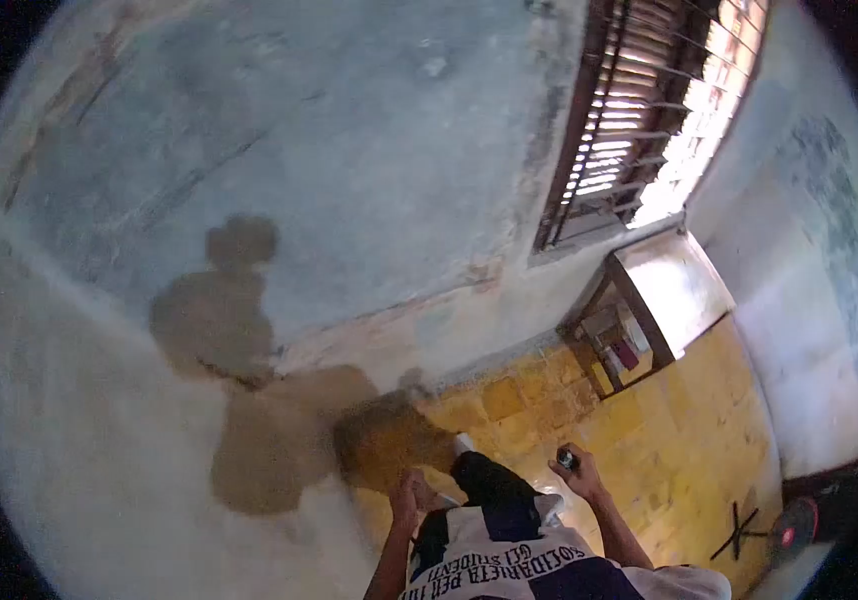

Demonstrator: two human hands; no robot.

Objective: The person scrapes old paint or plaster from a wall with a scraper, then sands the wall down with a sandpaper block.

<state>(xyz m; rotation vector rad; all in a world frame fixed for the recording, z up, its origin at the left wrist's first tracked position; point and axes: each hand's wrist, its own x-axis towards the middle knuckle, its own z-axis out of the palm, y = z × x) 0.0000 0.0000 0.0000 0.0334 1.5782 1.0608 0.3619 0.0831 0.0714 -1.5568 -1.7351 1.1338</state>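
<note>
My right hand [583, 481] is out in front of my body on the right, over the yellow tiled floor. Its fingers are closed around a small dark cylindrical object [568, 459] with a round end; its exact kind is too small to make out. On the other side, my left hand [411, 494] hangs low beside my leg, close to the wall. Its fingers look curled, and what they hold, if anything, is hidden. Between the hands are my printed shirt [494, 565] and one dark trouser leg [494, 487] with a light shoe [463, 443].
A low cabinet [674, 285] with an open front and items inside stands in the corner under a barred, shuttered window [639, 110]. A round black object [797, 528] and dark stand legs [738, 533] are at lower right. The stained wall [349, 180] borders my left.
</note>
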